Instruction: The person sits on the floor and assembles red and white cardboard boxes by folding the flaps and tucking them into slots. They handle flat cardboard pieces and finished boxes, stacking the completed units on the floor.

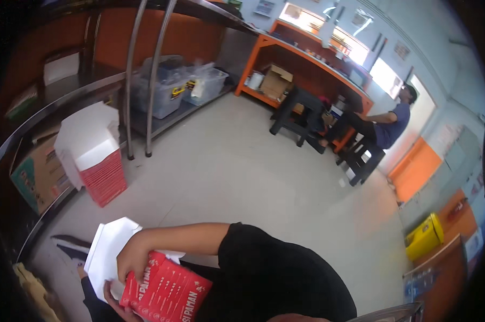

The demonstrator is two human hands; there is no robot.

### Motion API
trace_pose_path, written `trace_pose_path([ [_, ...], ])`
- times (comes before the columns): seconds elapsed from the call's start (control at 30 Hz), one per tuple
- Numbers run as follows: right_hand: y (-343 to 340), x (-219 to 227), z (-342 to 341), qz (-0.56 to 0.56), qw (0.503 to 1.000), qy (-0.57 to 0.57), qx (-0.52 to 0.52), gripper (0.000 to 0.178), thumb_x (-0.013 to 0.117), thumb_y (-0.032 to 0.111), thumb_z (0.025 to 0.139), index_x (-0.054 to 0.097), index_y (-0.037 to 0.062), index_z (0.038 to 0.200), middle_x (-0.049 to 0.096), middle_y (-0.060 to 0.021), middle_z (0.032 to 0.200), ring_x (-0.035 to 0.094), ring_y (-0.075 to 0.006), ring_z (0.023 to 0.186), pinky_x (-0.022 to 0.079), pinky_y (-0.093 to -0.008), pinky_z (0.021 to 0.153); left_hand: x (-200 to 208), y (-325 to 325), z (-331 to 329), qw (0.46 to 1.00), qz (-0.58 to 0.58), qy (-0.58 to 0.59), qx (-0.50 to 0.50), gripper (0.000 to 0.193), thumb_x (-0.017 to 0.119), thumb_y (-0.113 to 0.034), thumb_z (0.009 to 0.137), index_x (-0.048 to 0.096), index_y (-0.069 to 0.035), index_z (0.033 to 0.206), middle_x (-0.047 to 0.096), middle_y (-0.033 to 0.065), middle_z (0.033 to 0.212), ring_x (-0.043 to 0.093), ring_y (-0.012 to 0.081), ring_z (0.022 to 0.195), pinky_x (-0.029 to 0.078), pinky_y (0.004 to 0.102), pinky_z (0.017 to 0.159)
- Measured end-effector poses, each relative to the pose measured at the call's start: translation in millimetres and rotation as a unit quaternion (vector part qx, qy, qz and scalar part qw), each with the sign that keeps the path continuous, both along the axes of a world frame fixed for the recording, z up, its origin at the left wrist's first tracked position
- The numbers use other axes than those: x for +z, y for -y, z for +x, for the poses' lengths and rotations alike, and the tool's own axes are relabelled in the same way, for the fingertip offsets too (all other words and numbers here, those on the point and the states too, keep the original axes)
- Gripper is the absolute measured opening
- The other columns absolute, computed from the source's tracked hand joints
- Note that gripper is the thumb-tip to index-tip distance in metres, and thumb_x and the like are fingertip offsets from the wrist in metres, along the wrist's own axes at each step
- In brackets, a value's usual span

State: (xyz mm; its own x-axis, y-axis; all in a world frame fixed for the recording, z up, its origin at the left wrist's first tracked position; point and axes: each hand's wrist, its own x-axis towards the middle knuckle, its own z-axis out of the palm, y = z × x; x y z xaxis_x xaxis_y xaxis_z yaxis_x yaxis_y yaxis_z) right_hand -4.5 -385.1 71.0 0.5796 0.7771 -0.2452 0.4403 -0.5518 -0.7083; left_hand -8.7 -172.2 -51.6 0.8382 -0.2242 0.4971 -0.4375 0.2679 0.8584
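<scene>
A red paper food box (172,287) with white print and a white inside is in both my hands, low in the head view. My right hand (134,258) reaches across from the right, its fingers curled over the box's upper edge beside an open white flap (109,244). Below it my left hand (116,300) grips the lower left edge, partly cut off by the frame. In front and to the left stands a tall stack of nested boxes (104,180) of the same red and white kind, with white flaps spread open on top.
Metal shelving (152,80) on the left carries clear plastic bins (164,88) and a cardboard carton (41,174). An orange workbench (250,64) runs along the back. A person (392,126) sits there on a black stool, near another black stool (296,115). A yellow bin (425,236) is at right.
</scene>
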Motion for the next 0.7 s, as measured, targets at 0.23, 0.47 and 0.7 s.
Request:
trace_pose_path([
  [0.23, 13, -9, -66, 0.037, 0.906, 0.346, -0.242, 0.037, 0.067, 0.014, 0.063, 0.053, 0.0093, 0.097, 0.043, -0.0085, 0.1, 0.039, -0.028, 0.106, 0.033, -0.0396, 0.088, -17, 9, -4, 0.979, 0.119, -0.135, -0.097, 0.065, 0.064, -0.038, 0.071, 0.039, -0.001, 0.12, 0.046, 0.0164, 0.115, 0.045, 0.027, 0.104, 0.037, 0.039, 0.086],
  [0.47, 19, -53, -140, 0.166, 0.834, 0.081, -0.52, 0.058, 0.064, 0.018, 0.074, 0.031, 0.0036, 0.12, 0.04, -0.0122, 0.111, 0.039, -0.0243, 0.107, 0.032, -0.0356, 0.093, -16, -2, 3, 0.955, 0.162, -0.203, -0.141, 0.054, 0.064, -0.031, 0.073, 0.044, -0.002, 0.114, 0.05, 0.0141, 0.106, 0.048, 0.0242, 0.096, 0.04, 0.0357, 0.082],
  [0.7, 67, -75, -83, 0.297, 0.863, -0.139, -0.384, 0.067, 0.052, 0.025, 0.085, 0.011, 0.0115, 0.137, 0.025, -0.0128, 0.135, 0.035, -0.0213, 0.119, 0.031, -0.0322, 0.096, -21, -7, -1, 0.935, 0.178, -0.244, -0.188, 0.043, 0.065, -0.024, 0.075, 0.05, -0.002, 0.108, 0.055, 0.0118, 0.096, 0.052, 0.0214, 0.088, 0.043, 0.0324, 0.077],
])
